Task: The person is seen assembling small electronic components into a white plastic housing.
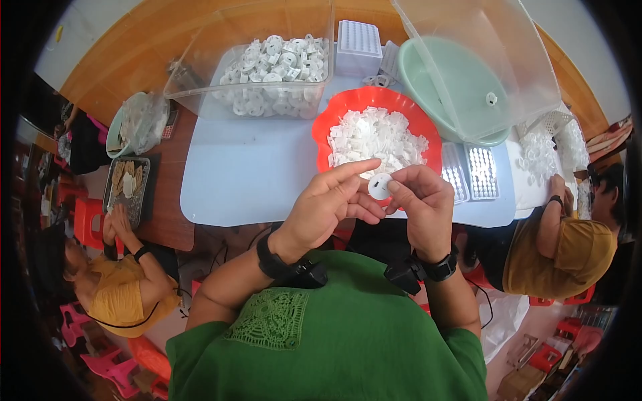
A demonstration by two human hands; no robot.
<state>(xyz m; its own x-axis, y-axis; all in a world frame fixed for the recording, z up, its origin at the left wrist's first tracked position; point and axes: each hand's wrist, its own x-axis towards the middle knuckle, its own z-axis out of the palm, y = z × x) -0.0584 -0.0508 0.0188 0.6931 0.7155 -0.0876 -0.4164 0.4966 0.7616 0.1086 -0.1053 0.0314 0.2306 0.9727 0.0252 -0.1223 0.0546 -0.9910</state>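
Right hand (428, 212) pinching white disc (379, 187), left hand (313, 208) loosely spread, red bowl (323, 130) partly behind

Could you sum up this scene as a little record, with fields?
Right hand: this hand pinches a white disc
Left hand: this hand is beside the disc, fingers spread
Worktop: pale blue
Ahead: red scalloped bowl holding small white pieces
Ahead, left: clear bin of white round parts
Ahead, right: pale green basin
Other people: one at each side, both in yellow tops
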